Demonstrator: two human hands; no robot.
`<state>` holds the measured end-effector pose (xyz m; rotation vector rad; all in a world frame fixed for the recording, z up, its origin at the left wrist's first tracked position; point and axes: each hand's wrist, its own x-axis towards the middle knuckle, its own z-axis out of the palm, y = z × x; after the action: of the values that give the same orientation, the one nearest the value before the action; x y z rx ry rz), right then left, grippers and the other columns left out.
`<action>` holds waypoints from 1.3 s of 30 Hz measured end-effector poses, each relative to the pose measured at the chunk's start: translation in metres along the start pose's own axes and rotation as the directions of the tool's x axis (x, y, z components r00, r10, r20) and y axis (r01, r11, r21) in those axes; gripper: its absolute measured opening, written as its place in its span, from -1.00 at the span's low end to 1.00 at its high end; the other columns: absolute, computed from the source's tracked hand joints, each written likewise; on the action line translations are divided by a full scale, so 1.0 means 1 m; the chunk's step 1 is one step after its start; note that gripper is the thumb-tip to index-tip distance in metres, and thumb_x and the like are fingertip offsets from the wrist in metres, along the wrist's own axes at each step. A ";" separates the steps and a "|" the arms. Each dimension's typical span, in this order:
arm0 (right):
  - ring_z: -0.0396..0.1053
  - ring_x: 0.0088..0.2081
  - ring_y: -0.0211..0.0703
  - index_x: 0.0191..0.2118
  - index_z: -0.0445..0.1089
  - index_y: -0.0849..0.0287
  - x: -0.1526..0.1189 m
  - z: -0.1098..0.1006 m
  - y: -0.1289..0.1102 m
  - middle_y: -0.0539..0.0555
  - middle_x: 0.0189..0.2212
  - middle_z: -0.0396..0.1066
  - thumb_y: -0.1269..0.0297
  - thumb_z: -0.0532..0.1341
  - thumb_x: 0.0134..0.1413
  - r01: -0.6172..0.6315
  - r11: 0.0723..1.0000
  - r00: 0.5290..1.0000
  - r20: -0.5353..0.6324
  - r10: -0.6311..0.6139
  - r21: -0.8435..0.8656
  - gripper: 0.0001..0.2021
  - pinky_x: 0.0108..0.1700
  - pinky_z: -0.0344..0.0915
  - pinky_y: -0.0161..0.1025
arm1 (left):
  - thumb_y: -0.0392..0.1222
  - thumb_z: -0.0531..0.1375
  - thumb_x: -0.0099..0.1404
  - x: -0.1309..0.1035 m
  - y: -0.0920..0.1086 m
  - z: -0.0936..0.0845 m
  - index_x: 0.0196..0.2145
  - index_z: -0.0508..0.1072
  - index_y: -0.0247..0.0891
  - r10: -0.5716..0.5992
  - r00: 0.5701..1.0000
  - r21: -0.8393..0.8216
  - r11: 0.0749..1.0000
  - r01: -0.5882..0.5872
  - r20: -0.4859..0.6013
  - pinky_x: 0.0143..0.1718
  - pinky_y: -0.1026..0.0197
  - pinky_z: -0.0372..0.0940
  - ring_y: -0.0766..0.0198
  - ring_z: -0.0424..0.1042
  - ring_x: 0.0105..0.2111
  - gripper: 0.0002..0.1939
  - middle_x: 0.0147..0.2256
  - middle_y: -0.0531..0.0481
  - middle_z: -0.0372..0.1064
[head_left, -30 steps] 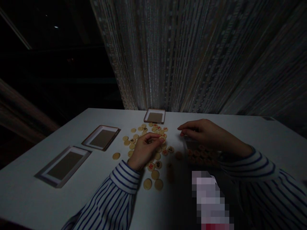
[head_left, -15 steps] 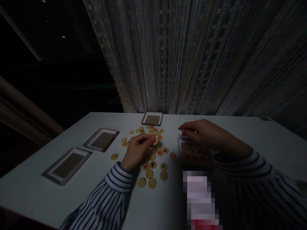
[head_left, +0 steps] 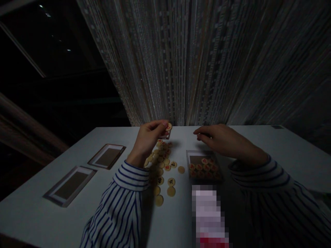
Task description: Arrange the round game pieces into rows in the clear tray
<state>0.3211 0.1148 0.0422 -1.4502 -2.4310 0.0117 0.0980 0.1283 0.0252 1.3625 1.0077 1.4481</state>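
My left hand [head_left: 150, 137] pinches a round wooden piece with a red character [head_left: 168, 127], raised above the loose pieces. Below it, several round pieces [head_left: 160, 162] lie scattered on the white table, some marked in red or black, others showing plain faces. My right hand [head_left: 218, 138] hovers over the back of an open box [head_left: 194, 159], thumb and fingers apart, with nothing between them. Inside that box, rows of pieces with red characters [head_left: 206, 167] fill the front part.
Two shallow trays [head_left: 67, 186] [head_left: 107, 156] lie at the left of the table [head_left: 28, 196]. Another tray is mostly hidden behind my left hand. A pixelated object [head_left: 209, 213] stands in front of the box. A string curtain [head_left: 165, 69] hangs behind.
My left hand has lifted the red-marked piece up and away from the scattered pieces. My right hand remains above the box, a little farther from its pieces. The view has shifted slightly.
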 end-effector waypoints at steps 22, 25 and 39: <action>0.41 -0.37 -0.23 -0.16 0.44 0.10 0.007 0.011 -0.019 0.00 -0.35 0.50 0.18 0.12 0.06 0.219 0.965 0.973 -0.100 -0.206 0.141 -0.73 -0.37 0.23 -0.32 | -0.34 0.27 0.08 -0.009 -0.005 0.012 -0.16 0.37 -0.36 -0.226 0.920 0.106 0.973 0.203 0.319 -0.30 0.26 0.30 0.33 0.47 -0.44 -0.68 -0.49 0.01 0.48; 0.40 -0.37 -0.24 -0.15 0.44 0.09 0.007 0.012 -0.022 0.00 -0.35 0.50 0.20 0.11 0.07 0.262 0.955 0.963 -0.095 -0.250 0.139 -0.74 -0.37 0.22 -0.32 | -0.32 0.29 0.05 -0.010 -0.002 0.007 -0.16 0.36 -0.35 -0.208 0.906 0.135 0.976 0.169 0.368 -0.32 0.26 0.30 0.31 0.48 -0.43 -0.64 -0.50 0.02 0.47; 0.41 -0.31 -0.19 -0.14 0.43 0.11 0.006 0.010 -0.023 0.03 -0.32 0.50 0.17 0.11 0.08 0.237 0.969 0.972 -0.015 -0.236 0.077 -0.73 -0.35 0.22 -0.30 | -0.32 0.28 0.06 -0.010 -0.003 0.009 -0.24 0.40 -0.36 -0.250 0.897 0.155 0.966 0.206 0.365 -0.29 0.21 0.32 0.26 0.49 -0.42 -0.73 -0.48 -0.03 0.49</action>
<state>0.2960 0.1104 0.0383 -1.1182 -2.5523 0.0484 0.1071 0.1194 0.0203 1.4807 0.9632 0.9156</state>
